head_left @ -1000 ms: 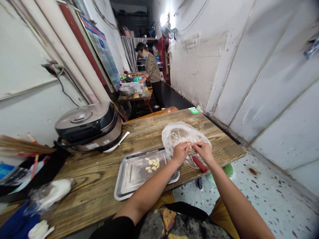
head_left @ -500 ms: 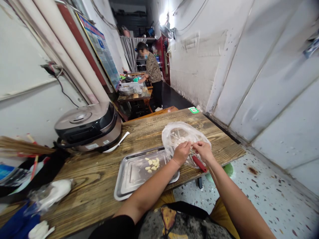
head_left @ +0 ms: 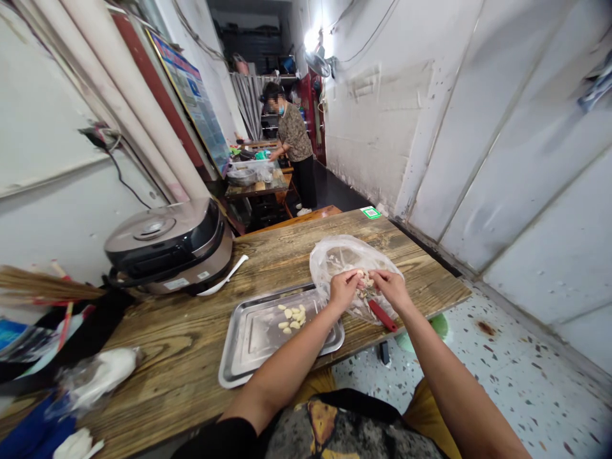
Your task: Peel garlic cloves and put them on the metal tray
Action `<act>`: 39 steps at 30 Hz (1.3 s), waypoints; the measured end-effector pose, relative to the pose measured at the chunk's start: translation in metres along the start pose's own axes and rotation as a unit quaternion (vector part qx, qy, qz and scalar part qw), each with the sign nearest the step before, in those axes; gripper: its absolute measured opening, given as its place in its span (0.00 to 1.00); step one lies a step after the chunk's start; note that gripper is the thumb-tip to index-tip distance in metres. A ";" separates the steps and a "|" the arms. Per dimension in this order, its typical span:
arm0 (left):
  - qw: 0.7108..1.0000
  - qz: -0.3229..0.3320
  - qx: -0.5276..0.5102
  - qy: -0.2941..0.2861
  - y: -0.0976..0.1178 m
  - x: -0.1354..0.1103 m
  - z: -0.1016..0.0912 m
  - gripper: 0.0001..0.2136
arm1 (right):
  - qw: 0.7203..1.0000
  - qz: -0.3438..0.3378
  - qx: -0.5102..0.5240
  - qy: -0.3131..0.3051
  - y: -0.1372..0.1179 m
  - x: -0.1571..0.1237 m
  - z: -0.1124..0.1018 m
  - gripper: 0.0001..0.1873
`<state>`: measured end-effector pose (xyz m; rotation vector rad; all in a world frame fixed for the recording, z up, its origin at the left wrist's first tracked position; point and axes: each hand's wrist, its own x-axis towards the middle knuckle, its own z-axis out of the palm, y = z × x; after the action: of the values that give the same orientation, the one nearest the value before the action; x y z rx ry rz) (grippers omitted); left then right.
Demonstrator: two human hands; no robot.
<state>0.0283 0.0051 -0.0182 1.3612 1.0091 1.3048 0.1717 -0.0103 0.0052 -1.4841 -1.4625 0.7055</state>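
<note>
Over a clear plastic bag (head_left: 329,255) spread on the table, my two hands are close together. My left hand (head_left: 345,288) pinches a small pale garlic clove (head_left: 361,273) between thumb and fingertips. Just to its right, my right hand (head_left: 389,288) is closed in a pinch; what its fingertips hold is too small to make out. Bits of garlic skin lie in the bag below the fingers. A red-handled knife (head_left: 382,315) rests on the bag's near side, its blade hidden. Several peeled garlic cloves (head_left: 293,317) lie on a metal tray (head_left: 248,344) beneath my left forearm.
A rice cooker (head_left: 167,245) stands at the left with a white spoon (head_left: 224,277) beside it. Nearer left are a bagged white item (head_left: 108,376) and a blue cloth (head_left: 36,424). Another person (head_left: 296,140) stands at a far table (head_left: 261,188).
My fingertips have drawn slightly apart above the bag, and the pale clove shows more clearly at my left hand. The tray, its cloves and the knife are where they were.
</note>
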 end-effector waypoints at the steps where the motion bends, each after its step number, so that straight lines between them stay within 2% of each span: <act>1: 0.999 0.023 0.028 -0.004 0.000 -0.001 -0.001 0.12 | 0.999 -0.043 -0.018 0.000 -0.005 -0.001 -0.001 0.15; 4: 0.985 0.115 0.129 -0.007 0.001 -0.004 -0.002 0.11 | 0.985 -0.155 -0.078 0.015 -0.019 -0.004 -0.003 0.13; 6: 0.968 0.174 0.182 -0.012 0.002 -0.005 -0.002 0.10 | 0.973 -0.191 -0.126 0.013 -0.024 -0.005 -0.003 0.12; 10: 0.947 0.237 0.216 -0.024 0.003 -0.006 -0.003 0.12 | 0.951 -0.214 -0.224 -0.004 -0.028 -0.007 -0.002 0.12; 15: 0.946 0.248 0.210 -0.017 0.002 -0.008 -0.003 0.12 | 0.927 -0.216 -0.307 -0.004 -0.028 -0.010 0.003 0.14; 17: 0.954 0.233 0.188 -0.020 0.002 -0.009 -0.003 0.12 | 0.927 -0.212 -0.308 0.000 -0.029 -0.010 0.003 0.14; 20: 0.975 0.180 0.126 -0.017 0.004 -0.011 -0.002 0.11 | 0.949 -0.186 -0.256 0.013 -0.028 -0.008 0.005 0.13; 24: 0.999 0.039 -0.029 0.009 0.008 -0.008 0.001 0.13 | 0.984 -0.083 -0.155 0.036 -0.012 0.001 0.009 0.14; 28: 0.975 -0.080 -0.207 0.026 0.012 -0.001 -0.001 0.17 | 0.983 -0.011 -0.178 0.041 0.016 0.009 0.012 0.13; 32: 0.950 -0.136 -0.281 0.024 0.011 0.002 -0.007 0.18 | 0.975 -0.005 -0.217 0.038 0.025 0.008 0.009 0.19; 34: 0.939 -0.157 -0.306 0.020 0.009 0.002 -0.007 0.17 | 0.985 -0.026 -0.168 0.030 0.018 0.006 0.009 0.18; 36: 0.933 -0.168 -0.317 0.022 0.007 0.002 -0.006 0.17 | 0.996 -0.046 -0.072 0.007 0.009 0.002 0.010 0.16; 39: 0.940 -0.164 -0.297 0.039 0.007 0.001 -0.002 0.17 | 0.998 -0.035 0.029 -0.039 -0.003 -0.001 0.016 0.18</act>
<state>0.0258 0.0046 -0.0113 0.6566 0.7615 1.2720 0.1564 -0.0086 0.0010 -1.3672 -1.5319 0.7642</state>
